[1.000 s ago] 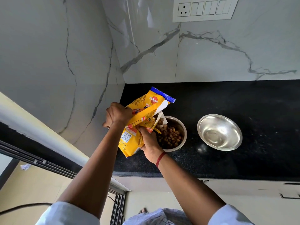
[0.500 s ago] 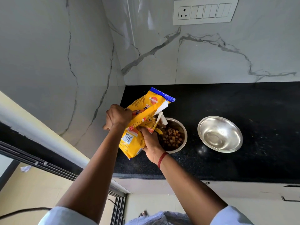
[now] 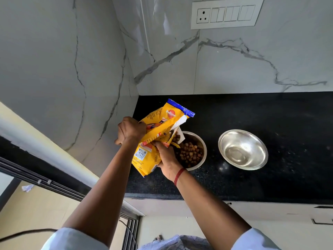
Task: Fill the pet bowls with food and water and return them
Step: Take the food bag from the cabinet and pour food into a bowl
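Just left of centre, both hands hold a yellow Pedigree dog-food pouch (image 3: 144,159) tilted over the black granite desk (image 3: 270,120). The left hand (image 3: 130,130) is clenched around the pouch's upper left edge, knuckles towards the camera. The right hand (image 3: 167,163) grips the pouch from below and to the right, fingers curled into the crumpled foil near its torn mouth. A red thread (image 3: 179,175) circles the right wrist.

The pouch sits between the two hands, its blue-banded end (image 3: 182,110) pointing up and away and its QR-code panel facing the camera. Its torn opening hangs over the near left rim of a steel pet bowl (image 3: 197,139), which stands on the desk just beyond the right hand. Brown kibble (image 3: 189,154) lies in this bowl, and a few pieces show at the pouch's mouth. Part of the bowl's left side is hidden behind the pouch and the right hand.

To the right, apart from the first bowl, a second steel bowl (image 3: 243,150) stands on the desk with nothing visible inside it but reflections. Neither hand touches it.

Behind the desk rises a white marble-patterned wall (image 3: 252,69) carrying a white switch-and-socket plate (image 3: 223,14).
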